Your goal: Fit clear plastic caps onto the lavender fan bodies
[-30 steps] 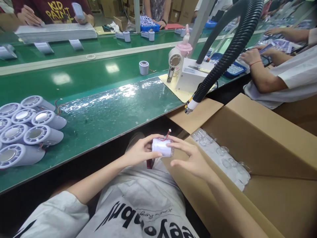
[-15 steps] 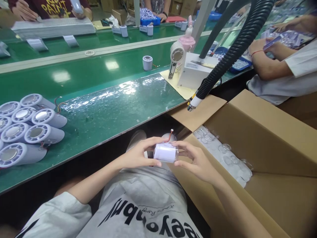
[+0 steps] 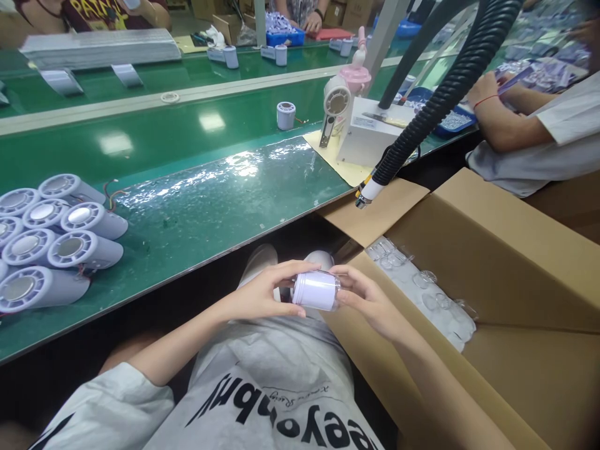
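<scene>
A pale lilac plastic cylinder (image 3: 315,290) is being held on its side above the lap, its left end being gripped between the thumb and fingers of the left hand (image 3: 262,290), its clear-edged right end by the right hand (image 3: 372,303); similar lilac cylinders (image 3: 70,247) are being supported by the glossy green tabletop (image 3: 187,231), and a ribbed black hose (image 3: 435,100) is being suspended nearby

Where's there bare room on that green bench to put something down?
Between the grouped lilac cylinders and the yellow sheet, the glossy bench top looks bare. It's crowded at the left end, among those cylinders, and on the sheet, where a white box stands.
</scene>
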`<action>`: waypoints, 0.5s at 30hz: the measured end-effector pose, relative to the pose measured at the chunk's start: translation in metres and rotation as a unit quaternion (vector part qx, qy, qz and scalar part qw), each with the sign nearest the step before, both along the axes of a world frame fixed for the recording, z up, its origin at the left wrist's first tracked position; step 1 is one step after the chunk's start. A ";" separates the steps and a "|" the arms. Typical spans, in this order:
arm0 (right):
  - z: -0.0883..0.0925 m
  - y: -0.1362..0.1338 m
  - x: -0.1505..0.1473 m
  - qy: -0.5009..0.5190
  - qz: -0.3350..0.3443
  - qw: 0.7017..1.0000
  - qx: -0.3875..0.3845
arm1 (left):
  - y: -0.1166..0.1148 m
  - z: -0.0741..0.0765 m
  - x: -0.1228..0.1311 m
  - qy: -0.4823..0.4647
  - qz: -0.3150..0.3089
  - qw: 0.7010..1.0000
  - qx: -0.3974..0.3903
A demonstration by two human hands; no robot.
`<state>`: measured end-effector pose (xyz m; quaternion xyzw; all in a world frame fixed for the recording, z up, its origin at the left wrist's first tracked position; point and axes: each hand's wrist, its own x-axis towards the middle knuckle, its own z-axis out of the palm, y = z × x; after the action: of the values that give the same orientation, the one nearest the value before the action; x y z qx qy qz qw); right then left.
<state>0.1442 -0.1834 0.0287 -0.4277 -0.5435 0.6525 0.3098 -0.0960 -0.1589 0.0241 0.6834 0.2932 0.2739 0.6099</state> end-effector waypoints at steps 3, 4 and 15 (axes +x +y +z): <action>-0.006 -0.001 -0.002 0.033 -0.010 0.998 -0.052 | 0.000 -0.001 -0.001 -0.004 -0.005 1.000 0.005; -0.008 -0.001 -0.002 0.046 -0.014 0.996 -0.069 | 0.000 -0.002 -0.001 -0.007 -0.006 1.000 0.006; -0.015 -0.001 -0.012 0.114 -0.033 0.969 -0.215 | 0.000 -0.006 0.002 -0.037 -0.006 0.995 -0.092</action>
<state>0.1317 -0.1848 0.0134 -0.4242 -0.3374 0.7881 0.2918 -0.0942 -0.1590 0.0176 0.6155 0.2901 0.2672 0.6824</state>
